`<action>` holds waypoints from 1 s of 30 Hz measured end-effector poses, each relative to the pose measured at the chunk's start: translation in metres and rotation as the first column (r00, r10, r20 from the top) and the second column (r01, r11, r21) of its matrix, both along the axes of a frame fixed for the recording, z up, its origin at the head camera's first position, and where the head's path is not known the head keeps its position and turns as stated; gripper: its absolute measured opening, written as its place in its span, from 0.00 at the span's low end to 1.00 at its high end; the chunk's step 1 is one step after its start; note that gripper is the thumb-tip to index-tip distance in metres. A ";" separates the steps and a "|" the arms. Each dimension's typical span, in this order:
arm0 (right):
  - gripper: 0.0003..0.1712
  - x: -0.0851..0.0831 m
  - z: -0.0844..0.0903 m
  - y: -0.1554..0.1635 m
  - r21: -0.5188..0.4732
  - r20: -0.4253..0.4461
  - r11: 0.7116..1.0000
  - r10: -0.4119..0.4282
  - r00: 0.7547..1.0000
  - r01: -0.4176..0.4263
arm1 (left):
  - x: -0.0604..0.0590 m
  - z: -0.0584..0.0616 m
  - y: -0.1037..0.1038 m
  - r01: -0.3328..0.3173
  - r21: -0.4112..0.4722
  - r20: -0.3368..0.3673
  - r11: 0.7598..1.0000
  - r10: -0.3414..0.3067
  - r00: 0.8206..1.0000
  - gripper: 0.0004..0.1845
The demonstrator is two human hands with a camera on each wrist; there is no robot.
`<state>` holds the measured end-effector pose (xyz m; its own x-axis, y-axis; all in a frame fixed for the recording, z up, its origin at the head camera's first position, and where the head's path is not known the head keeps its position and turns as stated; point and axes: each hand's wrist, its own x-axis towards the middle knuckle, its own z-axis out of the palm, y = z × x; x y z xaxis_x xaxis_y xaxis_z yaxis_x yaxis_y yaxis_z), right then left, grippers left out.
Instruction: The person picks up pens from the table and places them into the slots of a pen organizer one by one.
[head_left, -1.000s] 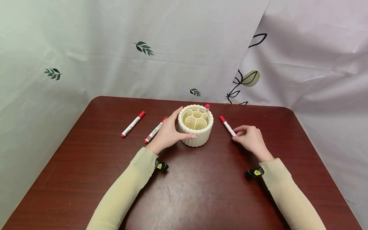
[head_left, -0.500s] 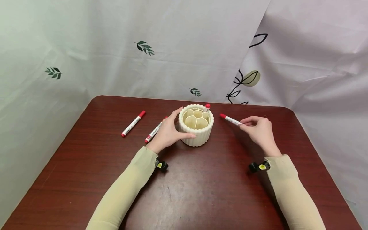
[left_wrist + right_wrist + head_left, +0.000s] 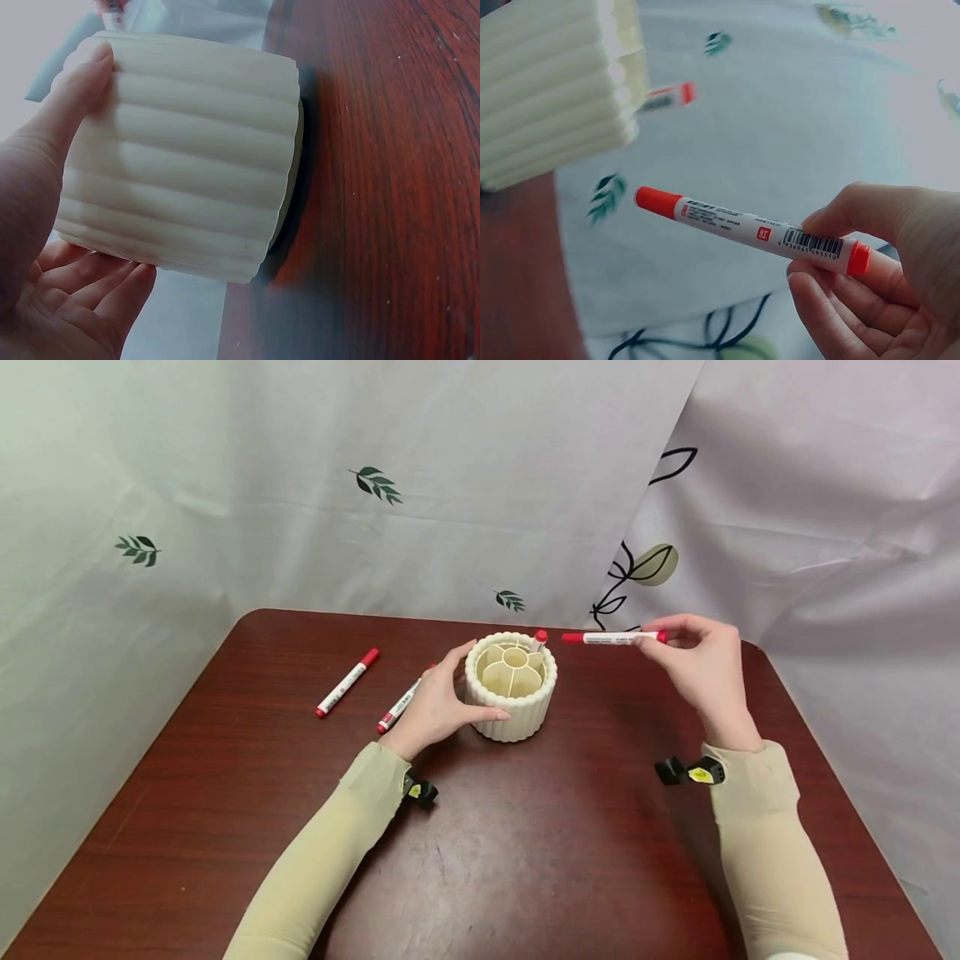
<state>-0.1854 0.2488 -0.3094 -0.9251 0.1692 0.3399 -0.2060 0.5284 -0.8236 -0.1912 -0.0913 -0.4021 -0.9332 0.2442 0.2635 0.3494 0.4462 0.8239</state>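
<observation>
A person's left hand (image 3: 442, 710) steadies a cream ribbed holder (image 3: 528, 717) standing upright near the middle of a dark red-brown table (image 3: 525, 860), clamped on its nine o'clock side with the thumb across the near wall and the fingers reaching around the far side, while the right hand (image 3: 703, 667), at three o'clock from the holder, pinches a white marker (image 3: 609, 638) in the air. The thumb lies over the barcode and the fingers sit beneath, with the short red end just beside the grip and the longer red cap (image 3: 658, 199) pointing toward nine o'clock. The held marker is nearly level, at two o'clock from the holder and apart from it. Inside the holder, petal-shaped dividers surround a round well, and a standing marker (image 3: 539, 642) shows its red end above the rim at one o'clock. On the table toward nine o'clock lie two more red-and-white pens, an outer pen (image 3: 347, 683) in full view and an inner pen (image 3: 400, 707) partly hidden behind the left hand. Black wrist cameras (image 3: 690, 772) sit at both pale sleeves (image 3: 772, 860), and toward twelve o'clock hangs a leaf-printed white cloth (image 3: 465, 460)
</observation>
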 end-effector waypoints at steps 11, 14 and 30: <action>0.15 0.004 0.030 -0.019 -0.169 -0.126 0.984 0.041 0.991 -0.063 | 0.000 -0.001 -0.001 0.009 0.016 0.016 1.000 -0.010 1.000 0.63; 0.15 0.006 0.033 -0.022 -0.196 -0.150 0.976 0.062 0.987 -0.091 | 0.000 -0.001 -0.001 0.011 0.021 0.008 1.000 -0.011 1.000 0.62; 0.17 0.013 0.039 -0.036 -0.262 -0.201 0.939 0.173 0.964 -0.223 | 0.001 0.002 -0.001 0.022 0.027 0.017 0.999 -0.022 1.000 0.60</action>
